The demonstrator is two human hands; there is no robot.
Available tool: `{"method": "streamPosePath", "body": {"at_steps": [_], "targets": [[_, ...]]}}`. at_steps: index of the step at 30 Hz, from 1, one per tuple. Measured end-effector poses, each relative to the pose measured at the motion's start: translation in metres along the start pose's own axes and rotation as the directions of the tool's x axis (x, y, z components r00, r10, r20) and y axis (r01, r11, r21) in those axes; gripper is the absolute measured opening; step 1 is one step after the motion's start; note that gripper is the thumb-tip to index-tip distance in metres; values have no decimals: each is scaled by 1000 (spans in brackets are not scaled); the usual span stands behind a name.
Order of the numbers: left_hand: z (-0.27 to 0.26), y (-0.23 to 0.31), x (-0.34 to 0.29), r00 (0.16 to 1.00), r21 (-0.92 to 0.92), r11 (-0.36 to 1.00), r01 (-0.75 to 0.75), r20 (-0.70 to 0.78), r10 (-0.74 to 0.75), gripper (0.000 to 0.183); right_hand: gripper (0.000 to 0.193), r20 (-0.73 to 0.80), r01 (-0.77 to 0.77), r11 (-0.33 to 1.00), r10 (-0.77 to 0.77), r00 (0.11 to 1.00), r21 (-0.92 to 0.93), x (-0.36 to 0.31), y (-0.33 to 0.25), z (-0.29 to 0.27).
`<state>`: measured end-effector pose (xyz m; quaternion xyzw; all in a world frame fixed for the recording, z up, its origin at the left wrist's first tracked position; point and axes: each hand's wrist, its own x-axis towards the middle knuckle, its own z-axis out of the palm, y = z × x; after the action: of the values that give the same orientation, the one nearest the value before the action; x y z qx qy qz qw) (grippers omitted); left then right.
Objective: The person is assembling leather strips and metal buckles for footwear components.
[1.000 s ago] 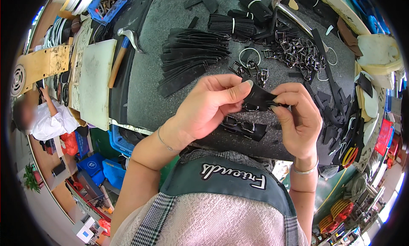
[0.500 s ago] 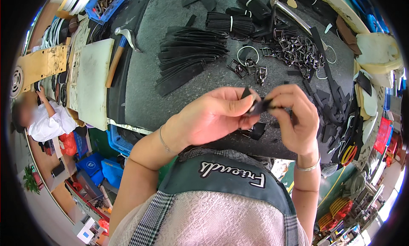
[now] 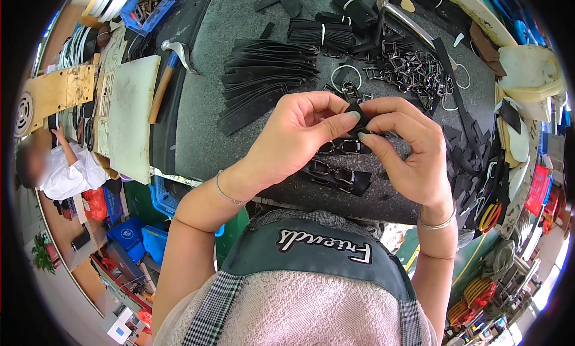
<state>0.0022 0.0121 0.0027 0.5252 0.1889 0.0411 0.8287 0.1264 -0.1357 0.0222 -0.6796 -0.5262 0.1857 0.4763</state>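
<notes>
My left hand [image 3: 299, 136] and my right hand [image 3: 410, 145] meet over the dark work table [image 3: 200, 106]. Between their fingertips they pinch a small black strip [image 3: 357, 112], its lower part hidden by the fingers. Just below the fingers, a dark metal buckle [image 3: 344, 146] shows; whether it is joined to the strip I cannot tell. Nearer to me, a black strap piece with metal buckles [image 3: 335, 177] lies on the table. Beyond my hands is a heap of shiny dark metal buckles [image 3: 413, 70]. Fanned black strips [image 3: 263, 76] lie to the left of it.
Tied bundles of black strips [image 3: 320, 34] sit farther back. One hammer [image 3: 165, 85] rests at the left beside a pale board [image 3: 133, 118], another hammer [image 3: 413, 27] at the back right. Loose black scraps [image 3: 464, 148] and scissors [image 3: 492, 216] are on the right. A person in white [image 3: 69, 169] works at far left.
Both hands have moved slightly, and the black strip now stands up between the fingertips. The buckled strap piece below them has come into fuller view.
</notes>
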Motion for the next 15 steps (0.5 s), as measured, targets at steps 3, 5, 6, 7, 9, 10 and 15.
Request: {"method": "streamPosePath", "body": {"at_steps": [3, 5, 6, 7, 9, 10, 15], "targets": [[2, 2, -2, 999, 138, 990, -26, -30, 31, 10, 12, 20, -27, 999, 28, 999, -34, 2, 3, -1], [0, -1, -2, 986, 311, 941, -136, -52, 160, 11, 11, -18, -88, 995, 89, 996, 36, -2, 4, 4], [0, -1, -3, 985, 312, 940, -136, -54, 161, 11, 10, -44, -141, 983, 146, 988, 114, -3, 5, 8], [1, 0, -3, 984, 252, 957, -141, -68, 163, 12, 10, -41, -139, 984, 144, 989, 116, -3, 3, 14], [1, -2, -4, 983, 191, 971, -146, -82, 164, 14, 10, -199, -235, 901, 322, 926, 365, -4, -2, 24], [1, -5, -3, 972, 201, 959, -198, -84, 219, 12, 10, -199, -235, 901, 322, 926, 365, -8, -1, 25], [10, 1, -11, 718, 689, 448, -569, 151, 680, 14, 11, -358, -207, 857, 401, 844, 471, -17, 1, 37]]}}
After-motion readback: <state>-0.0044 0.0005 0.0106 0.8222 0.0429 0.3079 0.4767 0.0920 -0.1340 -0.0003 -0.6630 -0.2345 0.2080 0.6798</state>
